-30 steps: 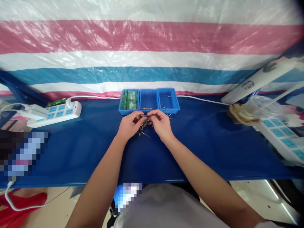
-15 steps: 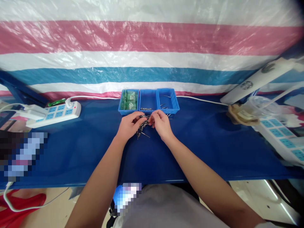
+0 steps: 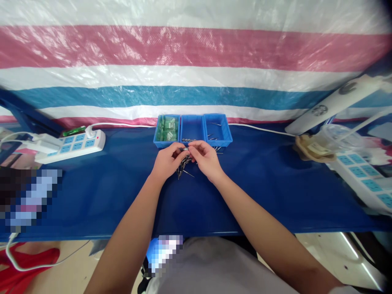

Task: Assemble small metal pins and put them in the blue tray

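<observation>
My left hand (image 3: 167,161) and my right hand (image 3: 206,158) meet fingertip to fingertip just in front of three small blue trays (image 3: 192,141). Both hands pinch a small metal part (image 3: 185,149) between them. Under the hands lies a loose heap of thin metal pins (image 3: 183,170) on the blue table top (image 3: 260,183). The left tray holds green parts (image 3: 167,128), the middle tray small dark pieces (image 3: 188,140), the right tray a few pins (image 3: 212,134).
A white power strip (image 3: 73,145) lies at the back left, another power strip (image 3: 363,175) at the right edge beside a clear plastic bag (image 3: 335,136) and a white lamp arm (image 3: 333,102). A striped tarpaulin (image 3: 196,61) closes the back.
The fingertips of both hands have shifted slightly around the small part; the hands stay in the same spot before the trays.
</observation>
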### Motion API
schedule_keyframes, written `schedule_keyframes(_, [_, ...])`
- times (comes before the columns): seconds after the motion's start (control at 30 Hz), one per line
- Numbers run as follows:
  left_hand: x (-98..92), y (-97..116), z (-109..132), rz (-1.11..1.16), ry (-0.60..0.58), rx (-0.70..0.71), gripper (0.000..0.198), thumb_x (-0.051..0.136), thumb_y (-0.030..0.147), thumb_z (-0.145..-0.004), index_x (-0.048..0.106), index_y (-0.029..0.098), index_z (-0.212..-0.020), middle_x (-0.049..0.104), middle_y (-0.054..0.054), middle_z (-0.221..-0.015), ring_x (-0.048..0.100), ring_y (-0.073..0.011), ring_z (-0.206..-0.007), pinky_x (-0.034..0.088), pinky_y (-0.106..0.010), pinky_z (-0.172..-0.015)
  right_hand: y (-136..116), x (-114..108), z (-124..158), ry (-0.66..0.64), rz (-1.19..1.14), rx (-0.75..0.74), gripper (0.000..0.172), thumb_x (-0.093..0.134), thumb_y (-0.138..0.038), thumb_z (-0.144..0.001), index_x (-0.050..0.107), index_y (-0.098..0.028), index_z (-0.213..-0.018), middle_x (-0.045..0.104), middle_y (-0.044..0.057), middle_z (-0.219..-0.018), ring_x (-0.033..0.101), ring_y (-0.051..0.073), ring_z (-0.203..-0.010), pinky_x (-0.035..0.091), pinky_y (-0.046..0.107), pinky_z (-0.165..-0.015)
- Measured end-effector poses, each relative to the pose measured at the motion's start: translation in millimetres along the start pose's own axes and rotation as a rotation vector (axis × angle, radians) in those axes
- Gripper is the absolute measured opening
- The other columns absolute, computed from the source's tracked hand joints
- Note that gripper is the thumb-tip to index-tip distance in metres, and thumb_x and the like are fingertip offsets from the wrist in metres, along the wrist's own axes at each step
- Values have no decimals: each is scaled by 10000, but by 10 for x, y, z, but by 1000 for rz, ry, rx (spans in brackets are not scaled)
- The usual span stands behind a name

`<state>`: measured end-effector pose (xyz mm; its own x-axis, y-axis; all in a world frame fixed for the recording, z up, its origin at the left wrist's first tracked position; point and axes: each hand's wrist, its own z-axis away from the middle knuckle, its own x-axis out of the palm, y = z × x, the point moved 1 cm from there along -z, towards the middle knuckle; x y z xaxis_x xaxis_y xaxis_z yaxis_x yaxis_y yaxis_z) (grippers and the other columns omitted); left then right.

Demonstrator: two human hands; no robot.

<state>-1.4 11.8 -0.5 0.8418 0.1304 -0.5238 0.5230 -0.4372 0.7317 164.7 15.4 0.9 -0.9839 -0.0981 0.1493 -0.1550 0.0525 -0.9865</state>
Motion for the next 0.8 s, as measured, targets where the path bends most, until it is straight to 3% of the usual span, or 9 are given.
schedule_keyframes(0.1, [-2, -1, 1, -8, -5, -13, 246, 687, 451, -927, 715, 210, -968, 637, 39, -658, 556, -94, -565, 466, -206, -598, -42, -7, 7, 48, 13, -31, 346, 775, -520, -794, 697, -217, -942, 653, -5, -747, 555, 122, -613, 488, 271, -556])
schedule_keyframes(0.23, [1, -6, 1, 4, -6, -9, 254, 707, 409, -919, 729, 236, -1103, 636, 49, -654, 559, -90, -560, 487, -201, -616, -76, -27, -2, 118, 33, -30, 335, 781, -511, -788, 713, -195, -875, 678, 5, -719, 552, 118, -585, 475, 276, -567])
schedule_keyframes(0.53, [19, -19, 7, 42, 31, 23, 270, 718, 365, -911, 750, 242, -1149, 623, 46, -658, 529, -80, -544, 507, -197, -612, -64, -35, -11, 121, 48, -12, 363, 796, -534, -763, 727, -191, -857, 720, 27, -752, 619, 144, -643, 516, 290, -610])
schedule_keyframes(0.8, [10, -16, -8, 30, 21, 60, 246, 686, 379, -941, 779, 209, -1092, 733, -1, -772, 605, -96, -609, 548, -219, -686, -82, -28, 13, 118, 94, -34, 362, 772, -545, -790, 741, -195, -877, 741, 41, -778, 646, 160, -664, 541, 309, -639])
